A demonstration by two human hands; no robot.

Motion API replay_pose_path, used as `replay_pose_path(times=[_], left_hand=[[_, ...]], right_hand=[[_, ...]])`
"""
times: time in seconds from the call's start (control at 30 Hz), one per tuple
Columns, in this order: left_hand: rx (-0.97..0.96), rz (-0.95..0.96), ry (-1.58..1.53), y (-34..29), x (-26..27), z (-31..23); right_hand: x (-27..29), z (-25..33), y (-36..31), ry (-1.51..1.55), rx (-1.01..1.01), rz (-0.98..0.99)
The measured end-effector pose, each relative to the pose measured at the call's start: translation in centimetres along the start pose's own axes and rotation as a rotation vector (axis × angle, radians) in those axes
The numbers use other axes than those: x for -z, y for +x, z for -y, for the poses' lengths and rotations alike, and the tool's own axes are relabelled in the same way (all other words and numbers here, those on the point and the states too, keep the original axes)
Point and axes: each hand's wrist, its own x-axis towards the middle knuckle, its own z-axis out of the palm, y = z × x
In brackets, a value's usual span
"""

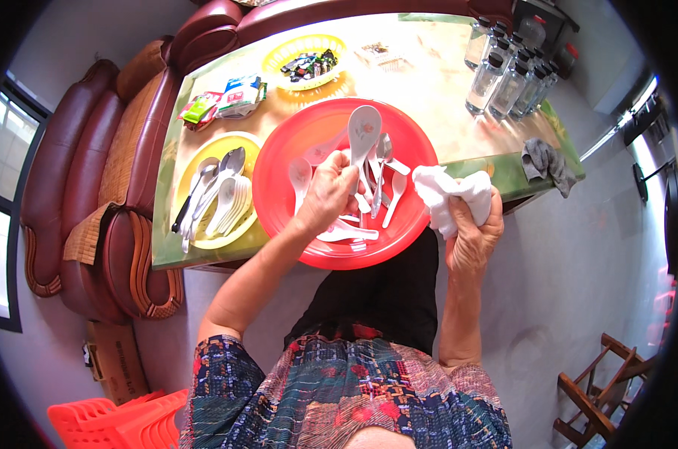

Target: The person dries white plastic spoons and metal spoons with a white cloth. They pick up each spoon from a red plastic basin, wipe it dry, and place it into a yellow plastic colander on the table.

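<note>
My left hand (330,187) is closed on the handle of a large white serving spoon (364,129), its bowl pointing away from me. It is over a round red basin (279,224) that holds several white and metal spoons (396,196). To the right of the basin, my right hand (475,232) grips a bunched white cloth (447,196). A yellow plate (238,238) stands left of the basin. On it lie several metal spoons (234,161) and a row of nested white spoons (230,208).
A yellow basket (320,43) of small packets stands at the back, with bagged packets (240,97) nearby. Several dark-capped glass bottles (496,82) crowd the far right. A grey cloth (547,165) hangs at the table's right edge. A brown sofa (114,217) runs along the left.
</note>
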Motion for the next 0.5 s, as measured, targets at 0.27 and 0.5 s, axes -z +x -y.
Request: replay_pose_path(times=[0.27, 0.5], left_hand=[[-0.602, -0.508, 1.097, -1.2, 2.0, 1.3], [-0.468, -0.436, 1.099, -1.3, 4.3, 1.7]], right_hand=[[-0.6, -0.5, -0.3, -0.188, 0.113, 0.046], [-0.7, -0.7, -1.1, -0.194, 0.025, 0.079]])
